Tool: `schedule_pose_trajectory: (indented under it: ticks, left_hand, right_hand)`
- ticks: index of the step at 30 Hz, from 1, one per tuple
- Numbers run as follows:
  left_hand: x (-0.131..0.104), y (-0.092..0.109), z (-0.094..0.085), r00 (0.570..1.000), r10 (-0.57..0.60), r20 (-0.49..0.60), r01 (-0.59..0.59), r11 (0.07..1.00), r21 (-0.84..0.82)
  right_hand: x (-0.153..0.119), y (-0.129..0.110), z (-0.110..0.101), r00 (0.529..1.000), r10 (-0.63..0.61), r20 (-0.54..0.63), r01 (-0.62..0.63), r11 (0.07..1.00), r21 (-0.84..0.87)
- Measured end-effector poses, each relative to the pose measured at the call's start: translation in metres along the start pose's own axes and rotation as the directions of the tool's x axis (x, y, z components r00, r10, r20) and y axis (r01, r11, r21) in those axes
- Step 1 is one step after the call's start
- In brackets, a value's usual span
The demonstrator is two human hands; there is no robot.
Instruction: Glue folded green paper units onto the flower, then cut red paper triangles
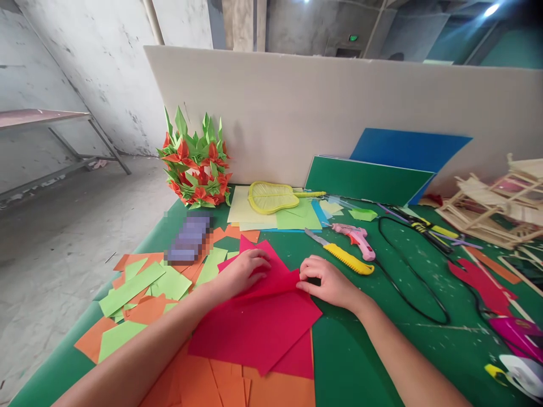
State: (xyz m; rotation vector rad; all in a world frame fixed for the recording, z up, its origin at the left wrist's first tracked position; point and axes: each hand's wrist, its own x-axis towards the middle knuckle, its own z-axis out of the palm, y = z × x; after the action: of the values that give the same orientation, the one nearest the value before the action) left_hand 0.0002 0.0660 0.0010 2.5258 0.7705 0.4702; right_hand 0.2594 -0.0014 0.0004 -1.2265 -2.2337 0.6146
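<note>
A folded sheet of red paper (271,287) lies over other red sheets (254,333) in front of me. My right hand (324,280) pinches the right end of its raised edge between thumb and fingers. On the left part of the same sheet, my left hand (246,271) presses with bent, closed fingers; its thumb is partly hidden. Orange paper (280,390) spreads beneath the red sheets. Close beyond my right hand are a yellow utility knife (350,259), its blade showing, and a pink glue gun (356,238).
Orange and green paper pieces (169,282) cover the table's left side, near a blurred purple object (190,240). A folded-paper flower ring (197,164) stands behind. A yellow fly swatter (274,196) rests on paper sheets. A black cord (413,316) loops at right, before a wooden-stick model (487,203).
</note>
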Motion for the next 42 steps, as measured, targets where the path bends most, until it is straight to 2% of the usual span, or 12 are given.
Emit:
schedule_pose_trajectory:
  ticks: [3,5,7,10,16,21,30,34,37,42]
  left_hand:
    - [0.002,-0.004,-0.003,1.000,-0.027,0.007,0.028,0.995,-0.098]
    - [0.003,-0.003,-0.010,0.995,-0.093,0.030,0.097,0.970,-0.221]
    - [0.003,-0.002,-0.018,0.983,-0.153,0.103,0.181,0.909,-0.376]
    - [0.002,0.000,-0.027,0.960,-0.204,0.193,0.274,0.824,-0.495]
    - [0.000,0.000,-0.038,0.948,-0.160,0.274,0.299,0.738,-0.605]
    - [-0.001,-0.002,-0.042,0.946,-0.169,0.277,0.309,0.732,-0.607]
    - [-0.004,-0.013,-0.026,0.971,-0.114,0.210,0.212,0.815,-0.539]
    - [-0.001,-0.011,-0.028,0.982,-0.041,0.186,0.110,0.919,-0.378]
    - [0.002,-0.009,-0.026,0.989,-0.004,0.150,0.045,0.961,-0.274]
    - [0.003,-0.006,-0.018,0.998,-0.035,0.060,0.042,0.992,-0.116]
  right_hand:
    - [0.001,-0.001,0.004,0.999,0.032,-0.033,-0.033,0.999,-0.008]
    - [0.001,-0.001,0.005,0.998,0.046,-0.046,-0.047,0.999,-0.023]
    - [0.002,0.000,0.006,0.996,0.063,-0.058,-0.066,0.997,-0.045]
    - [0.002,0.001,0.007,0.994,0.083,-0.067,-0.088,0.993,-0.075]
    - [0.003,0.002,0.009,0.993,0.105,-0.049,-0.109,0.990,-0.093]
    - [0.005,0.004,0.012,0.984,0.141,-0.106,-0.147,0.988,-0.053]
    - [0.008,0.009,0.021,0.971,0.162,-0.175,-0.186,0.974,-0.129]
    - [0.007,0.008,0.020,0.970,0.167,-0.177,-0.193,0.971,-0.142]
    - [0.006,0.008,0.019,0.972,0.166,-0.169,-0.191,0.971,-0.145]
    - [0.006,0.006,0.017,0.972,0.165,-0.168,-0.192,0.969,-0.158]
